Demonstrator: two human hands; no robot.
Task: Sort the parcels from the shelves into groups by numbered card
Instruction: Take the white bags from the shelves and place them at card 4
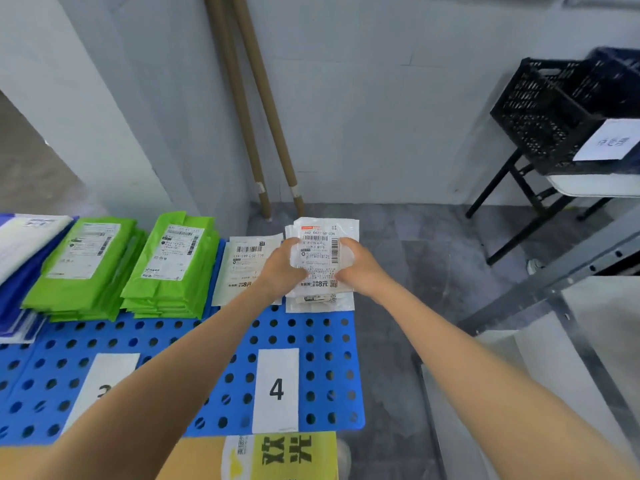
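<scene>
A white parcel (320, 252) with a barcode label lies on top of a small stack of white parcels at the far right corner of the blue perforated board (311, 375). My left hand (284, 263) grips its left edge and my right hand (356, 266) grips its right edge. Another white parcel (242, 261) lies just left of the stack. A white card marked 4 (276, 389) sits on the board in front of these parcels. A second card (104, 379) to the left is partly hidden by my left forearm.
Two stacks of green parcels (93, 265) (171, 265) lie left of the white ones, with blue and white parcels (20, 251) at the far left. A black crate (554, 112) stands on a folding table at right. Cardboard tubes (249, 109) lean in the corner.
</scene>
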